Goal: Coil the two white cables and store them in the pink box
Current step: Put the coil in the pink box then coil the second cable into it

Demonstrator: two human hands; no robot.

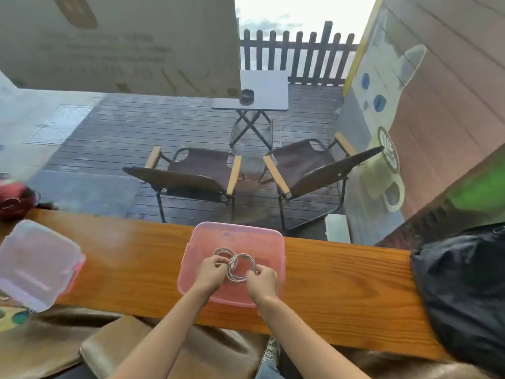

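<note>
The pink box (202, 236) stands open on the wooden counter (341, 283) straight in front of me. Inside it lies one coiled white cable (222, 251) near the back left. A second coiled white cable (241, 258) sits just in front of it, over the box. My left hand (211, 273) pinches the left side of this second coil. My right hand (263, 283) pinches its right side. Both hands are inside the box's rim.
The box's translucent lid (35, 263) lies on the counter at the far left. A black bag (464, 291) fills the counter's right end, and a red object (13, 198) sits at the far left. Two folding chairs (196, 173) stand beyond the counter.
</note>
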